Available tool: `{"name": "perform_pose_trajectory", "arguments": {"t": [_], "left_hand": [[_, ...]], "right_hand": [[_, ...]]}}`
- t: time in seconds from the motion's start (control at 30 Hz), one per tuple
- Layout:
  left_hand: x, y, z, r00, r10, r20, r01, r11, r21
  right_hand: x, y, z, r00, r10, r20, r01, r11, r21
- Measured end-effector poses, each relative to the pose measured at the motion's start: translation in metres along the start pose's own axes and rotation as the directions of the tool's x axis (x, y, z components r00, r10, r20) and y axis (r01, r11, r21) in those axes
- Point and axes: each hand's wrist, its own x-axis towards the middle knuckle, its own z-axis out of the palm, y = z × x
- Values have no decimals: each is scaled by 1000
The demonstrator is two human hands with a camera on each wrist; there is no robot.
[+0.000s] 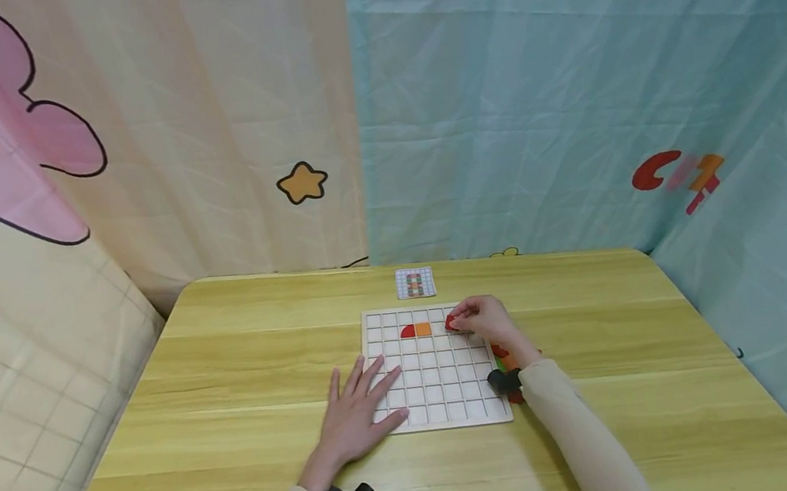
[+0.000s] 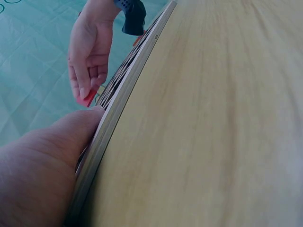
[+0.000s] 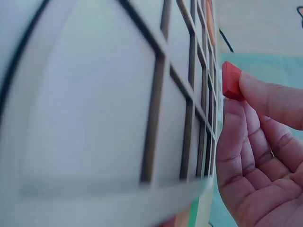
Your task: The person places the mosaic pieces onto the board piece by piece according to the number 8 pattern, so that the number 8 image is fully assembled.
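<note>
A white grid board point(image 1: 435, 391) lies on the table. In its upper rows sit a red rounded piece point(image 1: 408, 331) and, right beside it, an orange square piece point(image 1: 423, 329). My right hand point(image 1: 483, 318) pinches a small red block point(image 3: 232, 81) between thumb and fingers, over the board's upper right part. My left hand point(image 1: 357, 414) lies with fingers spread over the board's left edge. In the left wrist view its thumb point(image 2: 71, 130) rests along the board's rim.
Behind the board lies a small card point(image 1: 415, 283) printed with a coloured pattern on a grid. Several red, orange and green pieces point(image 1: 506, 357) lie by the board's right edge, partly hidden by my right forearm. Printed curtains point(image 1: 499, 138) hang behind the wooden table point(image 1: 244, 367).
</note>
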Motion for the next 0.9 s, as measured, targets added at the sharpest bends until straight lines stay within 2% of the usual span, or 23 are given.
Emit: {"name": "perform_pose_trajectory", "arguments": {"t": [0.2,0.47,0.7,0.9], "left_hand": [[0,0,-1,1000,-8,8,8,1000,3],[0,0,-1,1000,-8,12,7,1000,16],[1,0,-1,999,-14,30,14,1000,26],[1,0,0,1000,-6,12,6,1000,17]], "right_hand": [[8,-7,14,999,-19,29,20,999,-33],[12,-5,22,997,-62,36,66,991,-117],[11,-7,22,998,-32,45,38,988,-150],[11,-10,23,999,-15,35,20,985,-173]]}}
